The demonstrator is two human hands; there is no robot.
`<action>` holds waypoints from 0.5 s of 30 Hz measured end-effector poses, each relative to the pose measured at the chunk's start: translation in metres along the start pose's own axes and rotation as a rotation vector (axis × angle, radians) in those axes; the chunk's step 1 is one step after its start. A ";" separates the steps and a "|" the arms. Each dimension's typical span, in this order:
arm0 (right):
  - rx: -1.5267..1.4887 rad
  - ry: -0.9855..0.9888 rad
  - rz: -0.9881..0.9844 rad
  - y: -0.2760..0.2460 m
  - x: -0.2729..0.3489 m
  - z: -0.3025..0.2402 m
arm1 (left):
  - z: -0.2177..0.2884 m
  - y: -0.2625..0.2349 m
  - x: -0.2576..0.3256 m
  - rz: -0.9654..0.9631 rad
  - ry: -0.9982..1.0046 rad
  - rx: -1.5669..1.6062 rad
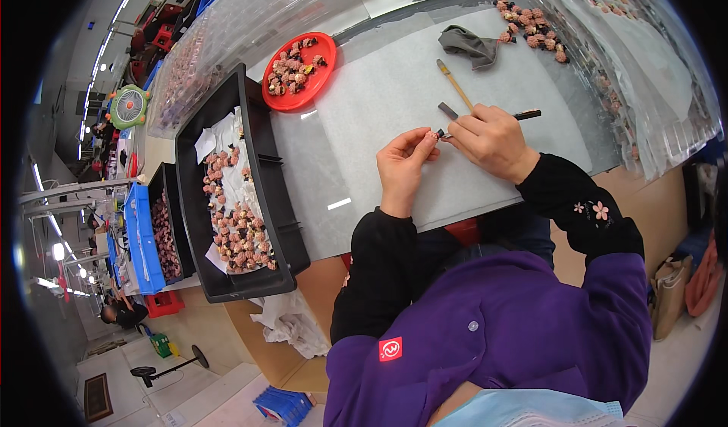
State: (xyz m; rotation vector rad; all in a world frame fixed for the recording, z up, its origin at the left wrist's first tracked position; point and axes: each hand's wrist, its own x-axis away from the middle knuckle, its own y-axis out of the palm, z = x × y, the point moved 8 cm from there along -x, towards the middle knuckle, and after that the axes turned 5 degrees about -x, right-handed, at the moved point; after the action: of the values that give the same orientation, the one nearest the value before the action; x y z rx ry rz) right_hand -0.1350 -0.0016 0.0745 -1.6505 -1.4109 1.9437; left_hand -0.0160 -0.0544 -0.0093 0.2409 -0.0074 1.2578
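My left hand pinches a small pink-and-black figurine between thumb and fingertips. Close beside it, my right hand is closed round a slim black pen-like tool, whose back end sticks out past the knuckles. Its tip points at the figurine; whether they touch is too small to tell. A short grey flat strip lies by my right fingers. Just beyond, a brush with a yellowish handle rests on the white work sheet.
A red round tray of similar pieces stands at the far left. Nearer is a black crate with many more on paper. A grey cloth and a heap of pieces lie at the far right, beside stacked clear plastic trays.
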 end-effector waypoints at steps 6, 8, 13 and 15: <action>-0.018 0.005 0.031 -0.002 0.000 0.000 | 0.000 0.000 0.000 0.003 0.001 0.003; -0.038 0.016 0.036 -0.003 -0.001 0.000 | 0.000 0.000 0.000 0.001 0.001 0.007; -0.030 0.027 0.024 -0.003 -0.001 0.001 | 0.000 0.000 0.000 -0.002 -0.004 -0.005; -0.036 0.026 0.022 -0.002 0.000 0.001 | -0.001 0.000 0.000 -0.002 -0.003 -0.003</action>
State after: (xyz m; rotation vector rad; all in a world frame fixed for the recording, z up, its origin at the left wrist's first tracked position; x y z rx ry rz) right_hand -0.1368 -0.0014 0.0763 -1.7077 -1.4323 1.9120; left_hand -0.0159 -0.0545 -0.0100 0.2403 -0.0117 1.2551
